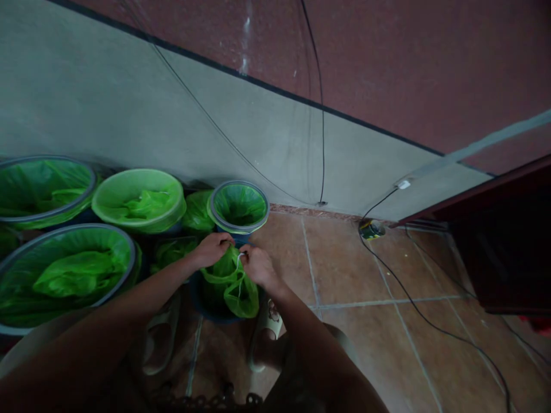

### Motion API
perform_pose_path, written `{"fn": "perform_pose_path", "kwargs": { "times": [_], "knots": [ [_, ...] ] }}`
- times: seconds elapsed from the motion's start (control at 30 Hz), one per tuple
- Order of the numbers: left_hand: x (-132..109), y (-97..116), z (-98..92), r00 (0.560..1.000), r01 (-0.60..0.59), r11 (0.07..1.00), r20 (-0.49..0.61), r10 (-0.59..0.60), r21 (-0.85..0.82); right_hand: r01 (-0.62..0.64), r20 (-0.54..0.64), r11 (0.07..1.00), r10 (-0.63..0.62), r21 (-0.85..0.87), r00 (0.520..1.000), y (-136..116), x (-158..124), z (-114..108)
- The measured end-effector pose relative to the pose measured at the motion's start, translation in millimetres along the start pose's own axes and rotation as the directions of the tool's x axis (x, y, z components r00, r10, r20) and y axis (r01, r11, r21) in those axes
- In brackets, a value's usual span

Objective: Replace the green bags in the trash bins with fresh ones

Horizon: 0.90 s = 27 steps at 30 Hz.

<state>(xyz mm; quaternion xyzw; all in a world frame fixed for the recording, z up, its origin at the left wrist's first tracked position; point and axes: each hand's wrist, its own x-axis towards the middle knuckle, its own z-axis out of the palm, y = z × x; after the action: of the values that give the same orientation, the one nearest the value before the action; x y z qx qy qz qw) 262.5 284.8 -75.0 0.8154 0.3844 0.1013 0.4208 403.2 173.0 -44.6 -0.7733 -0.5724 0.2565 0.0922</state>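
A green plastic bag (232, 287) sits in a small dark bin (202, 301) on the tiled floor in front of me. My left hand (212, 248) is closed on the bag's top edge on the left. My right hand (256, 265) pinches the bag's white drawstring (239, 263) and its rim on the right. Both hands meet over the mouth of the bag. My feet in pale sandals (267, 327) stand on either side of the bin.
Several bins lined with green bags stand along the wall at left, the nearest a small grey-rimmed bin (239, 206). Black cables (408, 298) run over the floor and up the wall. A dark wooden cabinet (508, 241) stands at right.
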Motion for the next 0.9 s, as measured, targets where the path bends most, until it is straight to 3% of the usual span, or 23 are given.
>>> {"fn": "perform_pose_path", "kwargs": {
  "times": [0.13, 0.3, 0.5, 0.73, 0.9],
  "knots": [
    [-7.0, 4.3, -4.2, 0.999, 0.012, 0.992, -0.031, -0.016, -0.122, 0.012, 0.045, 0.994, -0.017, 0.11, 0.999, -1.6, 0.4, 2.5],
    [-12.5, 7.5, -5.3, 0.999, 0.03, 0.971, 0.046, -0.019, -0.239, 0.026, 0.058, 0.992, -0.033, 0.127, 0.998, -1.6, -0.7, 8.1],
    [-12.5, 5.2, -3.9, 0.99, -0.01, 0.991, 0.139, 0.029, -0.133, 0.002, 0.032, 0.948, -0.013, 0.319, 0.999, 9.7, 7.6, 14.2],
    [-10.3, 1.4, -11.3, 0.994, -0.107, 0.986, 0.036, 0.103, 0.128, 0.004, -0.061, 0.696, 0.057, 0.718, 0.997, 27.0, 17.0, 8.7],
    [-10.7, 1.5, -13.0, 0.994, -0.112, 0.982, 0.024, 0.11, 0.153, 0.021, -0.083, 0.489, 0.105, 0.872, 0.991, 14.5, 7.8, -18.4]
  ]
}}
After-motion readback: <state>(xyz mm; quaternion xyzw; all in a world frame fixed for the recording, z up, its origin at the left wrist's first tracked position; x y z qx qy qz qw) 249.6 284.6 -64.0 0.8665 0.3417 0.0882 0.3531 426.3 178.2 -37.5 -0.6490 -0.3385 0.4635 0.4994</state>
